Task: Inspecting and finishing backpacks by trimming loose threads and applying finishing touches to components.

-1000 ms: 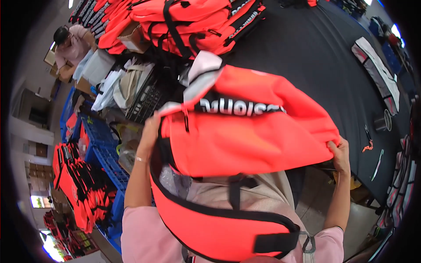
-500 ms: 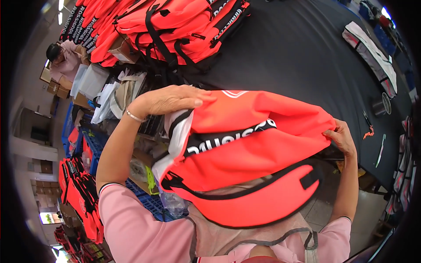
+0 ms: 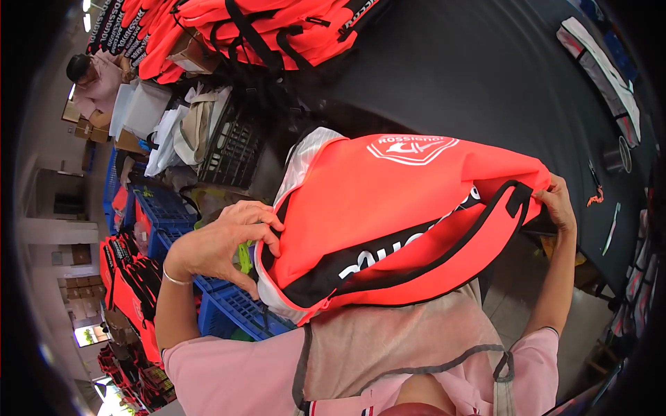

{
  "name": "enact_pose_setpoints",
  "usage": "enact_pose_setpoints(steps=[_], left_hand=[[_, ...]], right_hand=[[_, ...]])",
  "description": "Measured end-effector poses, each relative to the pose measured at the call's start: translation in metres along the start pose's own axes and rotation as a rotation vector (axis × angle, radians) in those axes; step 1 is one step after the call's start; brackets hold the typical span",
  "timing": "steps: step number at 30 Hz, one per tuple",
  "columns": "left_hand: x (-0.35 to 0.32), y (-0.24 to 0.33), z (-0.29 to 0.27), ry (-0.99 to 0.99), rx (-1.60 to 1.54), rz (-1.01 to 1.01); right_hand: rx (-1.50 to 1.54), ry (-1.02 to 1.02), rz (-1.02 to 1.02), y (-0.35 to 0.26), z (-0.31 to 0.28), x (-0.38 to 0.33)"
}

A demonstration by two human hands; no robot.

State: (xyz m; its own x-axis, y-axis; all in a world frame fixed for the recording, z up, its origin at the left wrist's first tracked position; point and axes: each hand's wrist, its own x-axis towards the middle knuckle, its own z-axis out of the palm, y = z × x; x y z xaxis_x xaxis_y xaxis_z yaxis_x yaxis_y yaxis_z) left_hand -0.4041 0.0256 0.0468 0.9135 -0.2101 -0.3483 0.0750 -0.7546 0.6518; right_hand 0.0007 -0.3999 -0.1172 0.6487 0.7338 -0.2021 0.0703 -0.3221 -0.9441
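A bright orange-red fabric bag (image 3: 395,201) with black trim, white lettering and a pale lining lies across in front of me. My right hand (image 3: 557,201) pinches its right end, near a strap (image 3: 454,256) edged in black that runs along the near side. At the bag's left end, the pale lining (image 3: 300,161) shows round an open edge. My left hand (image 3: 225,243) is there with thumb and fingers apart, fingertips touching that edge. What lies inside the bag is hidden.
A dark cloth-covered table (image 3: 444,69) extends behind the bag. More orange-red bags (image 3: 284,31) are piled at the far left. Blue crates (image 3: 236,308) and a black crate (image 3: 232,142) stand left. A metal cup (image 3: 616,158) and a toothbrush (image 3: 611,227) lie right. Another person (image 3: 100,83) is far left.
My left hand has come off the bag's upper side, down to its open left edge. The bag has turned so its printed emblem shows, and the strap has risen toward my right hand.
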Motion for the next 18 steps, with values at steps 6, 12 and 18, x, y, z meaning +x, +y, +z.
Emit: enact_pose_setpoints(steps=[6,12,18], left_hand=[[-0.025,-0.041,-0.006,0.521,0.254,-0.06],[-0.02,-0.108,0.018,0.616,-0.228,-0.314],[0.017,-0.053,-0.06,1.025,0.005,-0.065]], right_hand=[[-0.047,0.061,-0.004,-0.008,0.001,-0.011],[0.048,0.042,-0.022,-0.047,0.034,0.0],[0.086,0.061,-0.096,-0.071,0.034,0.008]])
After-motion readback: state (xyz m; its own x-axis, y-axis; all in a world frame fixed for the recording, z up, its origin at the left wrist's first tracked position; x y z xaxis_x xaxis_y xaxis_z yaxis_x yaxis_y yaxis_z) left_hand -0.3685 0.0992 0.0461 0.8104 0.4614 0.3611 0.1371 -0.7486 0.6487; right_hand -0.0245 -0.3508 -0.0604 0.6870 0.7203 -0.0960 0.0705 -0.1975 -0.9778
